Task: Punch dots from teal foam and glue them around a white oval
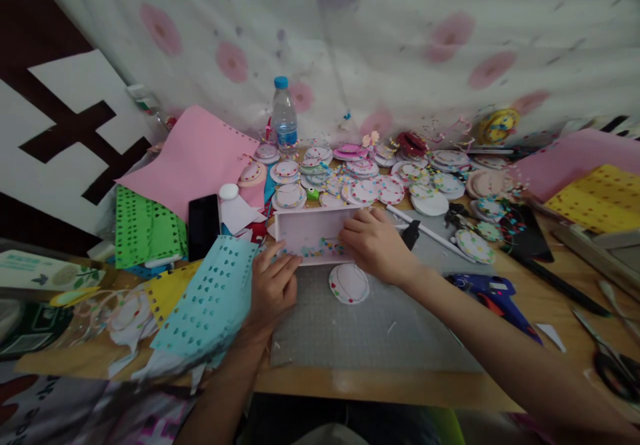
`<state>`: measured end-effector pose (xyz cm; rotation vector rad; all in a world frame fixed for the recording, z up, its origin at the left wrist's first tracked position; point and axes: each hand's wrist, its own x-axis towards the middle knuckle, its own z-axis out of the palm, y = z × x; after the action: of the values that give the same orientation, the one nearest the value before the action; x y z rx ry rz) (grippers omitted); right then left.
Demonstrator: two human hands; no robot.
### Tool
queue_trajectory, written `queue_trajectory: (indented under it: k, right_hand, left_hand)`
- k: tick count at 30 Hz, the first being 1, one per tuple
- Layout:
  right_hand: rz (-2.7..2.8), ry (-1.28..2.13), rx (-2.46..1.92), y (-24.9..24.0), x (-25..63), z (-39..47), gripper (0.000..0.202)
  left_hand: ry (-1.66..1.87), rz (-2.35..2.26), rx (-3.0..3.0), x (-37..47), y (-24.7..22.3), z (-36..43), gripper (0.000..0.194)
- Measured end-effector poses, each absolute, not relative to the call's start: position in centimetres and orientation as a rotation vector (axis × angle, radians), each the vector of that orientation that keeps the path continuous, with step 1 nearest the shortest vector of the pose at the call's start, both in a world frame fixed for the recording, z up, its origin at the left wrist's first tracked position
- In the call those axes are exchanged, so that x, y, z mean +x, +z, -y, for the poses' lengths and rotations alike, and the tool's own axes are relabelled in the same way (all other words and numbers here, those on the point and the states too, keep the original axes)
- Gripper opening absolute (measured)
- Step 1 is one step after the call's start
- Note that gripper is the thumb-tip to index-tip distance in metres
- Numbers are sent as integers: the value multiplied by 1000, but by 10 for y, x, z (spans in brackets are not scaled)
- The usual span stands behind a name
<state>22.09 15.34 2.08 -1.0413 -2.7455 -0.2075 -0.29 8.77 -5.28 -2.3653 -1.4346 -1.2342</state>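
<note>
A shallow white tray point(313, 215) lies on the grey cutting mat, with small coloured dots point(320, 250) scattered along its near side. At the tray's near left corner, my left hand point(274, 283) is closed on the rim with bent fingers. My right hand point(376, 246) reaches over the tray's right end, fingers curled together and pointing down inside; whatever they pinch is hidden. Just in front of the tray lies a white paper disc point(349, 285) with red and green dots around its edge.
Behind the tray stand several decorated paper discs point(363, 191) and a water bottle point(285, 118). A phone point(204, 226) and a blue punched sheet point(207, 305) lie left. To the right are a blue glue gun point(500, 298), scissors point(607, 358) and a white stick point(433, 233).
</note>
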Motion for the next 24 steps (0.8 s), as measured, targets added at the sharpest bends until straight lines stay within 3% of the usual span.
queue_trajectory:
  k: [9, 17, 24]
  right_hand:
    - [2692, -119, -1068, 6, 221, -161, 21]
    - [2162, 268, -1060, 32, 246, -136, 14]
    - [1835, 357, -1198, 39, 278, -99, 7]
  left_hand:
    - [-1211, 1422, -2371, -2, -50, -88, 33]
    - [-1076, 1525, -2343, 3, -44, -86, 15]
    - [-943, 1526, -2379, -2, -40, -105, 13]
